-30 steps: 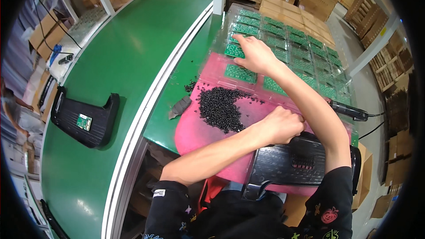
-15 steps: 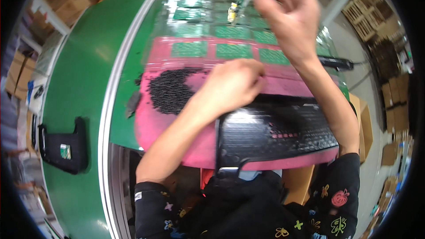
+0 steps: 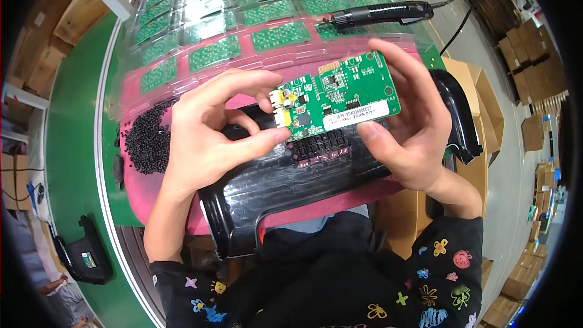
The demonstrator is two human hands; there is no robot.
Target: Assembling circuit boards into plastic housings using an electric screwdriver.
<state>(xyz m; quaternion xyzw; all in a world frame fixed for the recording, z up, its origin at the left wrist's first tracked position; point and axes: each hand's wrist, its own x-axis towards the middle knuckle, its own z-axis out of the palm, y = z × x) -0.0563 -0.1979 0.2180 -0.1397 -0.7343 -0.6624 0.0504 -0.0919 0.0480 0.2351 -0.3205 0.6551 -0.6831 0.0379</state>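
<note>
A green circuit board (image 3: 340, 94) with white-and-yellow connectors and a white label is held up between both hands. My left hand (image 3: 212, 127) pinches its connector end with thumb and fingertips. My right hand (image 3: 413, 121) grips the other end, thumb on the label's lower edge and fingers behind. Beneath the board lies a glossy black plastic housing (image 3: 291, 185) with a slotted grille, resting on a pink mat (image 3: 146, 197). Part of the housing is hidden by the board and hands.
Clear trays (image 3: 243, 33) of green boards cover the far side. A black electric screwdriver (image 3: 382, 15) with a cable lies across them. Small black screws (image 3: 147, 140) are heaped at left. Another black housing (image 3: 85, 252) with a board sits on the green surface; cardboard boxes (image 3: 473, 97) stand at right.
The board has come down from over the trays to above the housing. My left hand has moved onto its connector end. The view has shifted and turned.
</note>
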